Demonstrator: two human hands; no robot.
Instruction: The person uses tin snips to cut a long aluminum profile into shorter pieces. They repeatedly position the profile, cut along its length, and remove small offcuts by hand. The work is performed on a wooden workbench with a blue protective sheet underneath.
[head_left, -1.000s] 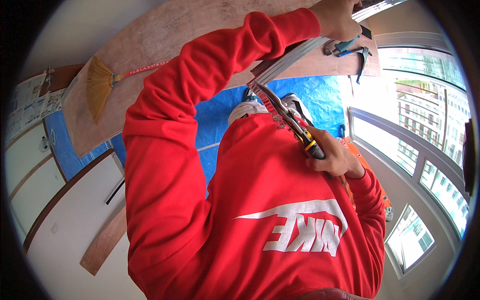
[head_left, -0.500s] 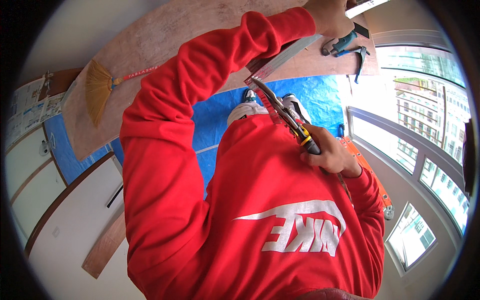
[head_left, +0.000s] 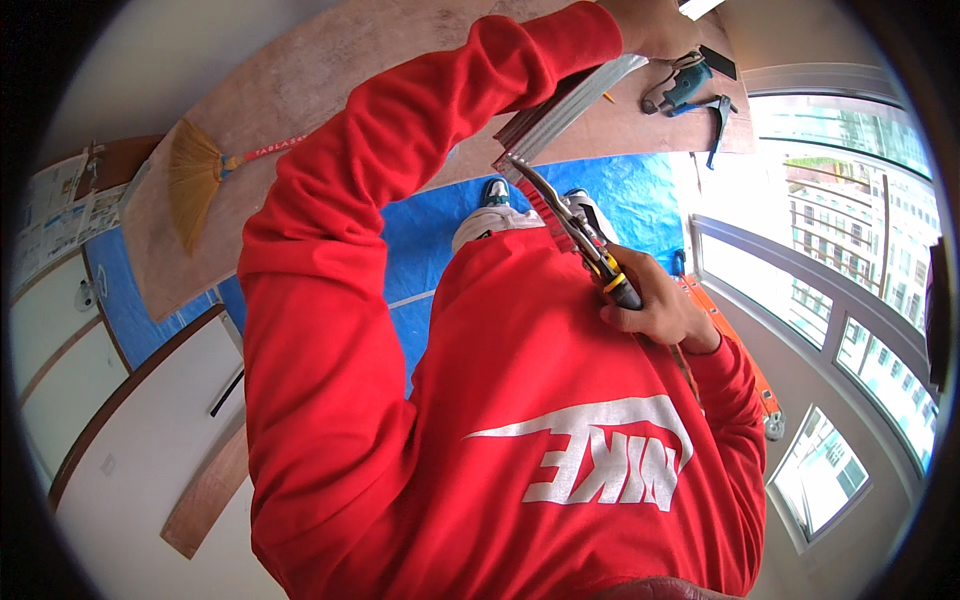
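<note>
Right hand [head_left: 655, 300] closed round the black-and-yellow handles of a pair of snips [head_left: 600, 265], held in front of the red sweatshirt [head_left: 540, 340]. Snips tilted, blades toward upper left, tips at the near end of a grey metal channel [head_left: 575, 105]. Reddish toothed strip [head_left: 545, 212] alongside the blades; cannot tell whether it belongs to the channel.

Left hand [head_left: 655, 25] at the upper edge, at the far part of the channel, arm reaching across. Fingers mostly out of frame; cannot tell how they grip. Channel lies slantwise, near end by the snips, the rest over the brown desk [head_left: 300, 75].

On the desk, right of the channel: small orange pencil-like stick [head_left: 608, 97], teal power tool [head_left: 690, 82], blue-handled tool [head_left: 718, 112] close below it, dark flat rectangle [head_left: 718, 62] just beyond. At the desk's left end, a straw broom [head_left: 195, 180], bristles fanned, red handle running toward the left sleeve.

Blue sheet [head_left: 640, 200] on the floor under the person's shoes [head_left: 495, 190]. Orange rail [head_left: 745, 355] beside the right forearm. Windows [head_left: 850, 220] along the right; brown plank [head_left: 205, 500] at lower left.
</note>
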